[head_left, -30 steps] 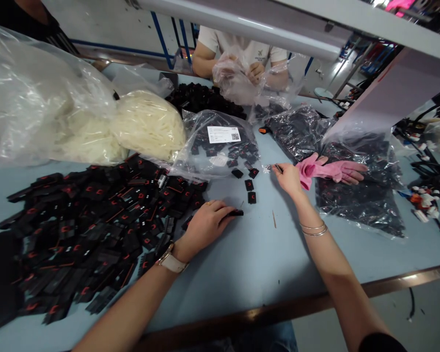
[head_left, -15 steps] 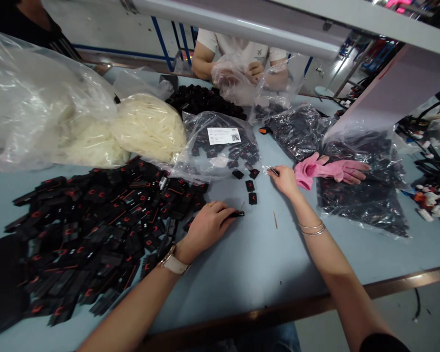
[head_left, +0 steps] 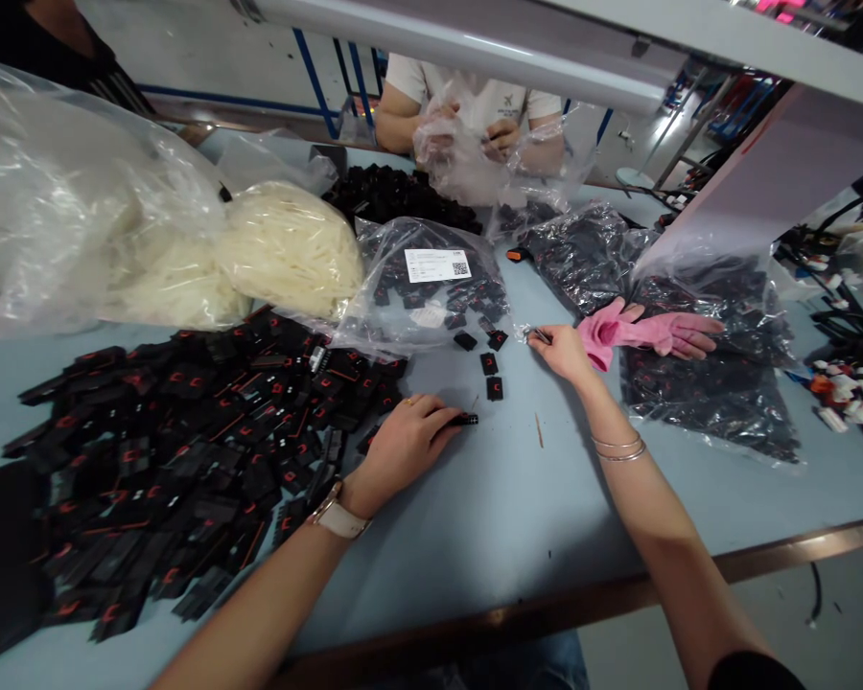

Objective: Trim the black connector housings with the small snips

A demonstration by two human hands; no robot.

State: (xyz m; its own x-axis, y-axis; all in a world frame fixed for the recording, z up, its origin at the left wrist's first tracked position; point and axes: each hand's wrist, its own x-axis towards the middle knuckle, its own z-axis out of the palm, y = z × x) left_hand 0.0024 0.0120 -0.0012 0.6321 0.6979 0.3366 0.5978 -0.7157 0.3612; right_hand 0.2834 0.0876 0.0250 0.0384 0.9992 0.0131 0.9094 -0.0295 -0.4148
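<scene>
My left hand (head_left: 411, 436) is closed on a small black plastic connector housing (head_left: 467, 419), whose end sticks out past the fingertips just above the table. To the right, my right hand (head_left: 562, 351) pinches a small dark piece (head_left: 543, 335) beside some tiny silvery bits (head_left: 524, 332); what kind of piece it is I cannot make out. Between the hands lie several black housings with red clips (head_left: 495, 388), in a rough column. A large heap of similar black housings (head_left: 187, 460) spreads left of my left hand. A thin brown sliver (head_left: 539, 430) rests on the table.
A labelled clear bag of black parts (head_left: 431, 278) lies ahead. Bags of cream-coloured parts (head_left: 294, 244) stand at the left. Pink gloves (head_left: 647, 333) lie on bagged black parts (head_left: 711, 402) at the right. Across the table (head_left: 475, 537), a co-worker (head_left: 475, 105) handles clear plastic.
My hands stay almost where they were, with the same grips. The view has shifted very slightly. The co-worker's hands and the clear plastic have moved a little.
</scene>
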